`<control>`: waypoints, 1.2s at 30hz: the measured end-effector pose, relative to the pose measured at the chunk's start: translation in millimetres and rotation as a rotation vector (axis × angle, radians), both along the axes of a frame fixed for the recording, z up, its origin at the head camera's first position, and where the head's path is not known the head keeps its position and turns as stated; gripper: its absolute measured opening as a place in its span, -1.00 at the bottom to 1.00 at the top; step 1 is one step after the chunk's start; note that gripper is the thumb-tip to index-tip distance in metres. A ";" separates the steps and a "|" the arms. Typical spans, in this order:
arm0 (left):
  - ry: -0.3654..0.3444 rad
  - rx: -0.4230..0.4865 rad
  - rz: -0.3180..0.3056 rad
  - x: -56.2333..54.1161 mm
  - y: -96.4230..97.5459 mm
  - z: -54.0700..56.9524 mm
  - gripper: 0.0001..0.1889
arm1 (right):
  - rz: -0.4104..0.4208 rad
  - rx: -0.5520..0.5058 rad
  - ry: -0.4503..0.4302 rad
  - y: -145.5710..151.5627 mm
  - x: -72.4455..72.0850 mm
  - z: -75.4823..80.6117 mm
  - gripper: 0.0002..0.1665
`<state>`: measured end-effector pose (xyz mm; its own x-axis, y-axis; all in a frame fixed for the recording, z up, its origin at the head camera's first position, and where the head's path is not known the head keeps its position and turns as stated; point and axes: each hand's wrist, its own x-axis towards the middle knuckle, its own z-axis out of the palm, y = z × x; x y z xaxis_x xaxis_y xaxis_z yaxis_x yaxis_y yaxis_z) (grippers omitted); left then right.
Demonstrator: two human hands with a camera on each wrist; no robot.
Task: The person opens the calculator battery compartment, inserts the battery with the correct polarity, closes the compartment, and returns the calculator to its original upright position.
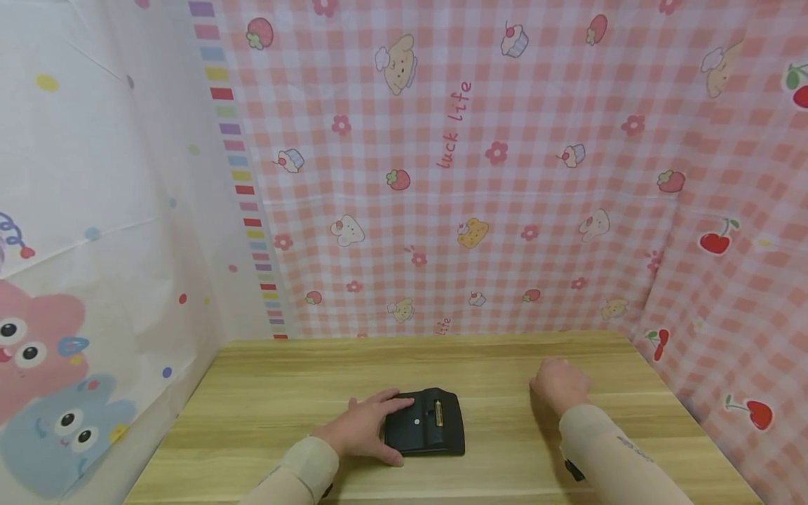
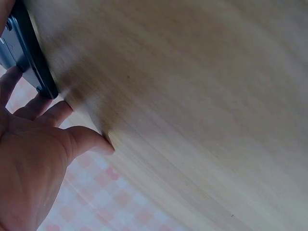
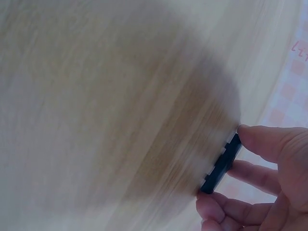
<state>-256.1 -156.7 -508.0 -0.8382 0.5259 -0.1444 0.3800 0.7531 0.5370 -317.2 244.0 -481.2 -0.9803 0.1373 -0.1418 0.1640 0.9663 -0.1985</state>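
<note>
Fingers of left hand are lying spread wide, touching flat black plastic device, which is sitting just right of that palm on light wood-grain tabletop. Gold-coloured cylindrical battery is resting in device's upper face, right of those fingertips. Further right, well apart from device, right hand is holding short black plastic strip with notched edge in narrow pinch; cannot tell if strip is touching tabletop. Pink-and-white checked cloth is hanging behind both hands.
</note>
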 end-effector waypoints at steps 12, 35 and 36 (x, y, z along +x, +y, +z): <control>0.002 -0.001 -0.004 1.0 0.7 1.8 0.03 | 0.013 -0.034 0.020 4.3 -1.2 -1.4 -0.66; 0.007 -0.002 -0.006 3.2 0.7 4.6 0.03 | 0.142 -0.128 0.118 7.3 9.2 11.7 -0.49; 0.008 -0.004 -0.005 3.0 0.7 4.5 0.03 | 0.151 -0.139 0.126 5.9 9.8 13.7 -0.49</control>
<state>-253.1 -156.0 -503.4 -0.8365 0.5297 -0.1400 0.3880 0.7532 0.5312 -307.4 249.9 -467.5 -0.9994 -0.0243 -0.0247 -0.0144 0.9400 -0.3410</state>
